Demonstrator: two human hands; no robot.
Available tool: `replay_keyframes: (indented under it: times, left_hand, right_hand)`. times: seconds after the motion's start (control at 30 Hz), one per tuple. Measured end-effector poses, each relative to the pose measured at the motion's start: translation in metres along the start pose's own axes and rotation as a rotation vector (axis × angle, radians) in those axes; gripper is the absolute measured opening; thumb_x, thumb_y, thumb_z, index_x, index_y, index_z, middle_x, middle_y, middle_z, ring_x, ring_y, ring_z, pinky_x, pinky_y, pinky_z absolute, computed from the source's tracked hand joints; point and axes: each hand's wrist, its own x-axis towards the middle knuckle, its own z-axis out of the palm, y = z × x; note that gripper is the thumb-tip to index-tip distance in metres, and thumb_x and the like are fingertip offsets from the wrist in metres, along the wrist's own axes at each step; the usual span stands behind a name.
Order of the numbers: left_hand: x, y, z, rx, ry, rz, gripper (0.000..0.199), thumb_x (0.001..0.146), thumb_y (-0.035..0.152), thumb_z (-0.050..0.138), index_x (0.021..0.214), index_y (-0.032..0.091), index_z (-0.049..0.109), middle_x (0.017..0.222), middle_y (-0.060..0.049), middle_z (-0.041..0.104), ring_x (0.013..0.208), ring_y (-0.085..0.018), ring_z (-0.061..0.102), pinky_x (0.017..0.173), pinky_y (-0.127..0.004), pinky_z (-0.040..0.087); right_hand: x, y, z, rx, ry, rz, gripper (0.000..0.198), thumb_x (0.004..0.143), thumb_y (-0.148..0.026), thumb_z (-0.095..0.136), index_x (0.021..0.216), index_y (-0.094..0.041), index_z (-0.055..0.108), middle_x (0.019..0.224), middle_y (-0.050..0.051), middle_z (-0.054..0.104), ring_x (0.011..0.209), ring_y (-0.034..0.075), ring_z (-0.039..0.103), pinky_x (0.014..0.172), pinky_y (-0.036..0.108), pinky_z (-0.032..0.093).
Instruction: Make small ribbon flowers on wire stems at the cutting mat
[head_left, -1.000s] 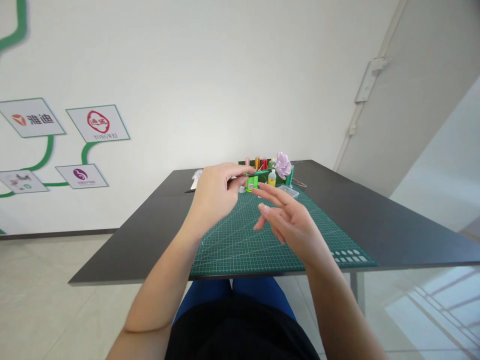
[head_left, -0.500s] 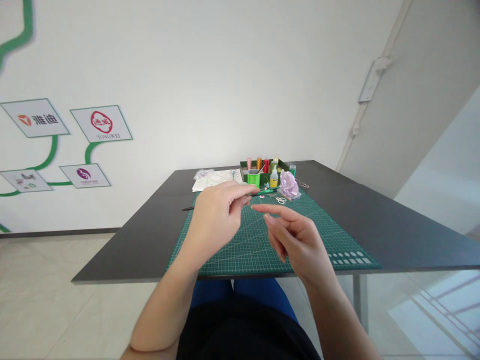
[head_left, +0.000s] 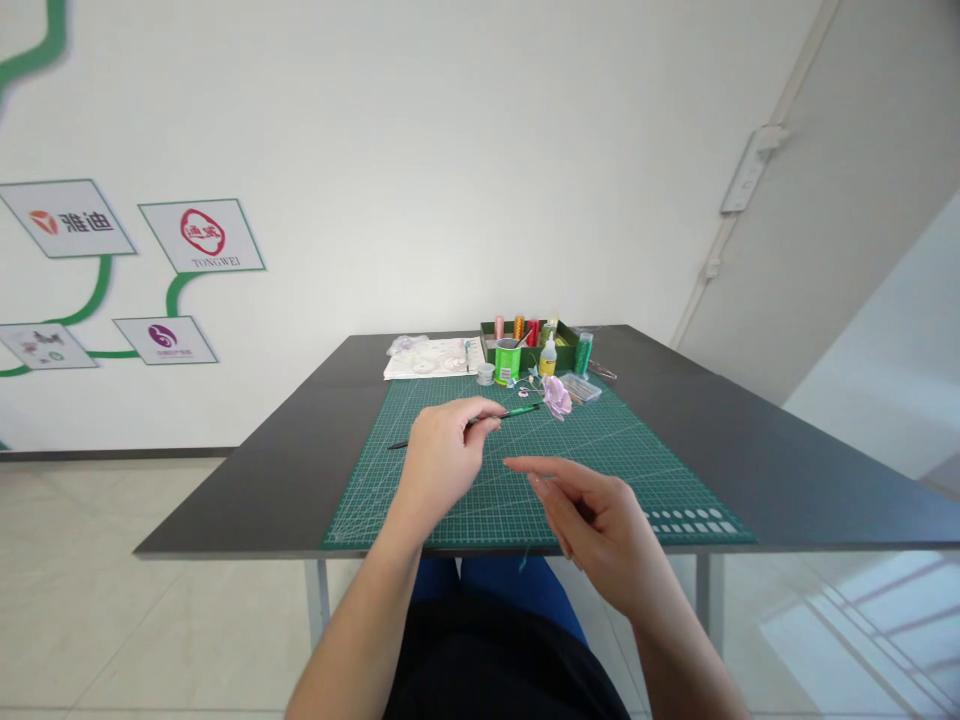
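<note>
Above the cutting mat (head_left: 637,470), my left hand (head_left: 448,450) is closed around the stem (head_left: 517,411) of an artificial flower. The stem lies nearly level, wrapped in green near the bloom, with its dark bare end sticking out to the left. A pale purple bloom (head_left: 556,397) tops its right end. My right hand (head_left: 600,520) is a little nearer to me, its index finger stretched toward the left hand and its thumb bent in. It appears closed on a thin green thread (head_left: 523,560), whose loose end dangles by the table edge; the thread's course between the fingers is too fine to follow.
At the back stands a dark green box (head_left: 574,352) with coloured spools. In front are a bright green can (head_left: 508,362), a glue bottle (head_left: 548,356), a small round tub (head_left: 486,374), a clear case (head_left: 582,388) and a green tube (head_left: 583,353). White papers (head_left: 435,358) lie left.
Both hands have come lower and nearer to me. The flower has moved down and left with my left hand, uncovering the clear case and the small tub. The view has shifted slightly.
</note>
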Motion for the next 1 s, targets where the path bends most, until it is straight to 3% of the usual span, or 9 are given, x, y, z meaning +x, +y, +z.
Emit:
replay_keyframes:
  times: [0.33,0.47,0.77,1.0]
  left_hand:
    - [-0.025,0.0,0.002,-0.052,0.042,-0.032,0.018,0.092,0.015,0.062,0.094,0.023,0.078,0.091,-0.003,0.08,0.082,-0.02,0.075,0.078,-0.031,0.058]
    - [-0.033,0.002,0.001,-0.017,0.038,-0.006,0.019,0.093,0.016,0.06,0.095,0.024,0.078,0.092,-0.003,0.08,0.082,-0.02,0.074,0.077,-0.031,0.058]
    - [-0.035,0.003,-0.001,0.0,-0.028,0.005,0.023,0.095,0.015,0.058,0.1,0.026,0.078,0.095,-0.003,0.079,0.084,-0.019,0.073,0.078,-0.031,0.056]
    - [-0.036,0.002,0.0,-0.045,-0.056,-0.005,0.026,0.094,0.012,0.058,0.099,0.027,0.078,0.091,-0.001,0.079,0.081,-0.017,0.073,0.075,-0.028,0.054]
  right_hand:
    - [-0.026,-0.015,-0.014,-0.262,-0.112,-0.117,0.031,0.1,-0.032,0.053,0.116,-0.024,0.078,0.057,0.0,0.062,0.044,0.01,0.041,0.044,0.024,0.027]
    - [-0.028,-0.021,-0.025,-0.218,-0.128,-0.122,0.029,0.099,-0.032,0.057,0.116,-0.025,0.079,0.051,-0.001,0.059,0.043,0.01,0.042,0.043,0.024,0.029]
    - [0.013,-0.049,-0.052,-0.058,-0.221,-0.105,0.022,0.091,-0.033,0.067,0.106,-0.026,0.083,0.045,-0.004,0.047,0.039,0.008,0.033,0.037,0.022,0.023]
    - [0.049,-0.064,-0.063,0.013,-0.287,-0.069,0.016,0.08,-0.03,0.077,0.093,-0.027,0.084,0.048,-0.004,0.054,0.038,0.007,0.039,0.036,0.021,0.026]
